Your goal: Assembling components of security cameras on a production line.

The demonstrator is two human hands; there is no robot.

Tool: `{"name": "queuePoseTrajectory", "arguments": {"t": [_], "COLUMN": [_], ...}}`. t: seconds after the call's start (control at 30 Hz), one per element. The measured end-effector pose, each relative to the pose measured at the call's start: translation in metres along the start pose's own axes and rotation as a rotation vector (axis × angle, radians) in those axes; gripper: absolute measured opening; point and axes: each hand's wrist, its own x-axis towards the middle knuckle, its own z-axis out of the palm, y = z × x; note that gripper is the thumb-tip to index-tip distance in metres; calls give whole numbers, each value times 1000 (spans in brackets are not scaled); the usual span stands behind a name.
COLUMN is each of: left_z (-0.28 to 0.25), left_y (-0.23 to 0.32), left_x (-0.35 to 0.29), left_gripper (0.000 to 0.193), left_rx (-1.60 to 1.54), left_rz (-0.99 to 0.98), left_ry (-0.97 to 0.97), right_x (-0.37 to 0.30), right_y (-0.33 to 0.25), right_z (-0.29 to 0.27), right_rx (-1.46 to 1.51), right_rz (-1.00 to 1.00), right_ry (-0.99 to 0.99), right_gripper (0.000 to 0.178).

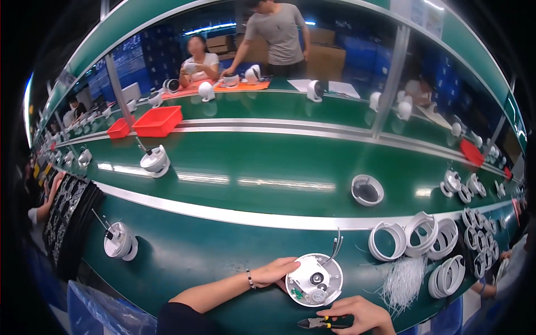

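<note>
1. Here, at the near edge of the green conveyor bench, the person works on a round white camera base lying flat, open side up, with a white motor block and a small green board inside.
2. Left hand: fingers laid together against the left rim of the base, touching it and steadying it. Not wrapped around it, more a flat press than a grasp. A bead bracelet sits on that wrist.
3. Right hand: closed around a pair of black-handled cutters, which point left, lying just below the base's lower rim and apart from it.
4. Key relation: the base lies between the two hands, to the right of the left hand and up-left of the right. The left hand is the nearer, being in contact.
5. A short bundle of grey wires rises from the upper right rim of the base, pointing away from the person. It is on the far side from the cutter tips.
6. Just right of the base: a loose heap of white cable ties, then stacked white ring housings.
7. Further off: a part-built white camera unit on the left, another on the belt, a single ring mid-belt, red bins, and co-workers on the far side.
</note>
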Motion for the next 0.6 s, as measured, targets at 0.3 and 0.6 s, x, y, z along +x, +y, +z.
{"name": "queuePoseTrajectory", "arguments": {"t": [0.3, 0.6], "left_z": [-83, -189], "left_y": [95, 98], "left_x": [54, 68], "left_gripper": [38, 68], "left_rx": [-352, -509], "left_rz": [567, 468], "left_ry": [449, 778], "right_x": [26, 33], "right_y": [57, 55], "right_z": [28, 35], "right_rx": [182, 151], "right_rz": [83, 165], "right_ry": [-85, -91], "right_gripper": [51, 49]}}
